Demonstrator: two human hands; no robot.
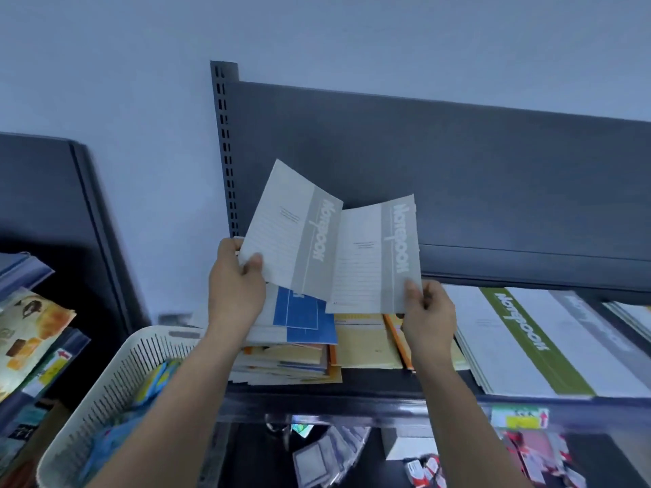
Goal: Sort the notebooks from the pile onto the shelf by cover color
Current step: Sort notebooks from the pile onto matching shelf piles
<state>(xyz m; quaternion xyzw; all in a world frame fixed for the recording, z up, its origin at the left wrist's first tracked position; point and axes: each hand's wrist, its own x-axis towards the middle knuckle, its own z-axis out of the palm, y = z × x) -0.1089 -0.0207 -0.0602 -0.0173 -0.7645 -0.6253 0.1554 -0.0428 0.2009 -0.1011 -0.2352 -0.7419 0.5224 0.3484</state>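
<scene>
My left hand [234, 287] grips the lower left corner of a grey-striped notebook [285, 230], raised and tilted left above the pile. My right hand [428, 311] pinches the lower right corner of a second grey-striped notebook [373, 258], which overlaps the first one. Under them on the dark shelf [352, 387] lies the mixed pile [292, 353], topped by a blue notebook [304, 318]. A stack of yellow notebooks [363, 346] sits right of the pile. Further right lie a green-striped notebook [528, 343] and a grey-striped stack [595, 325].
A white slotted basket [116, 382] with blue items stands at the lower left, beside my left forearm. Colourful books [31, 332] fill a shelf at the far left. An upper shelf board [493, 258] overhangs the notebooks. Small packets [528, 456] lie on the lower shelf.
</scene>
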